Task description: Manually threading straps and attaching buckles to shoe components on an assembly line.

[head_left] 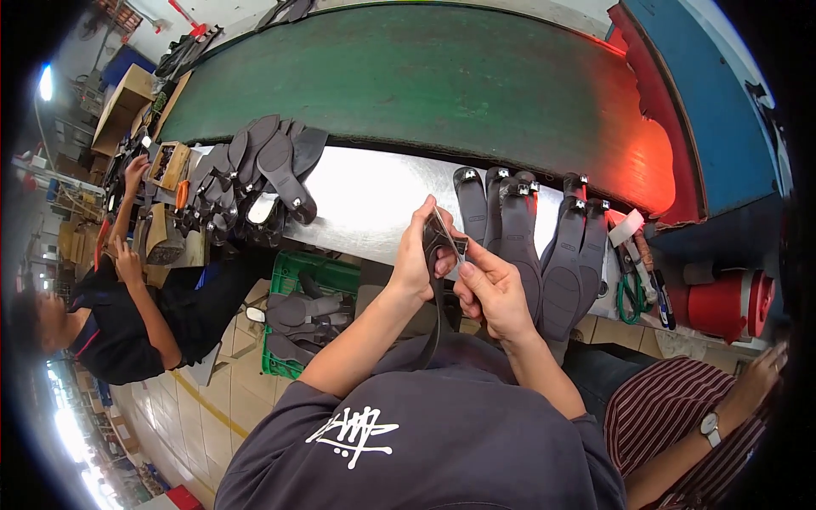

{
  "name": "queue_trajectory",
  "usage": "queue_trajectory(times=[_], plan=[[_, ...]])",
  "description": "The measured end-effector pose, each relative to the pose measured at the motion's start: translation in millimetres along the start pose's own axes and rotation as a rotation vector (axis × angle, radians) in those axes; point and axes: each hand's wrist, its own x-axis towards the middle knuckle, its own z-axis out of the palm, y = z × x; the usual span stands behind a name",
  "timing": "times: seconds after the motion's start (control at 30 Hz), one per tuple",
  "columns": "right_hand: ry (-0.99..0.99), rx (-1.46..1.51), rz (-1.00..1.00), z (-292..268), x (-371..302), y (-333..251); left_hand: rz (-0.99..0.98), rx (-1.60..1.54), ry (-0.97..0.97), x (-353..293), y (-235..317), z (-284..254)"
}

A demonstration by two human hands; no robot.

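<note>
A dark grey sandal (436,297) stands on edge in front of my chest, its sole seen from the side and its strapped end up. My left hand (412,263) is closed around that upper end. Close beside it, my right hand (497,293) is closed in a pinch at the strap; a thin shiny sliver shows by the thumb, its kind unclear. Beyond my right hand, several similar sandals (563,285) with shiny buckle-like pieces lie in a row on the metal tabletop (374,200). Farther left is a heap of dark sandals (276,161).
A green conveyor belt (408,72) runs behind the tabletop. A green crate (293,268) with dark soles stands low at left. Green-handled scissors (629,297), pens and a red roll (722,306) lie at right. One co-worker (110,314) is at left; another (680,416) is close at right.
</note>
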Motion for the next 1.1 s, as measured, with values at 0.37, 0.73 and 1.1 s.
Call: queue_trajectory(times=[0.37, 0.73, 1.1], plan=[[0.002, 0.066, -0.075, -26.6, -1.8, -33.6, -0.155, -0.288, -0.229, 8.2, -13.9, -19.8], [0.133, -1.211, -0.613, 1.3, 7.3, 9.6, -0.106, -0.325, 0.221, -1.4, -11.0, -3.6], [-0.068, -0.876, -0.583, 1.0, 0.4, -10.1, -0.206, -0.703, -0.308, 6.6, 29.2, -3.1]])
